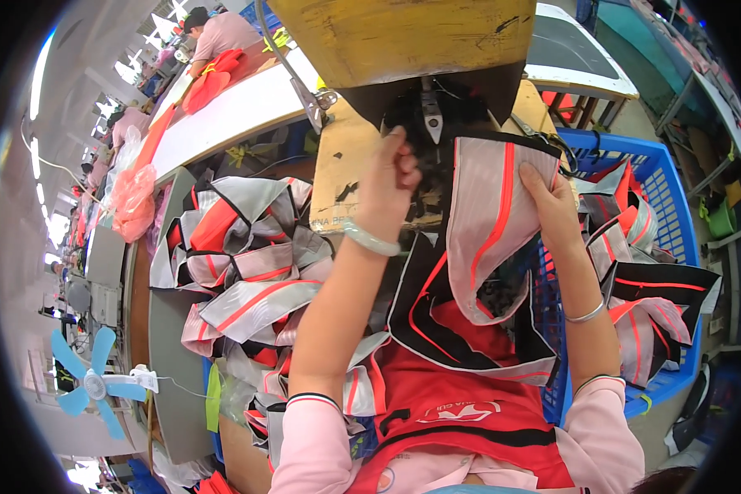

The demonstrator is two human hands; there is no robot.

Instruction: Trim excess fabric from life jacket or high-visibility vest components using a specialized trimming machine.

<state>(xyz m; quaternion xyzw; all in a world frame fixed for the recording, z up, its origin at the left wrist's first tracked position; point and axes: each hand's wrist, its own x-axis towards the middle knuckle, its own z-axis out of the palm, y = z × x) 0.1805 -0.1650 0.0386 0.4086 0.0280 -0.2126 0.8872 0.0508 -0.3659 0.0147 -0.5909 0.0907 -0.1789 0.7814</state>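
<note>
My right hand (554, 193) pinches the upper right edge of a light grey striped fabric panel (490, 198) with a red stripe and black edging. The strip hangs down and loops over my lap, its black side (424, 309) turned up lower down. Left of the panel, my left hand (393, 173) is raised with its fingers curled, beside the metal foot (431, 119) of a sewing machine (412, 41) with a worn yellow cover. Whether anything thin lies in those fingers I cannot make out. The panel's top edge sits just right of the foot.
Grey and red strips (247, 247) are heaped to the left. A blue plastic basket (675, 185) on the right holds more. Scissors (535, 132) lie on the worn wooden machine table (342, 156). A blue fan (95, 384) stands at far left; a co-worker (222, 37) sits beyond.
</note>
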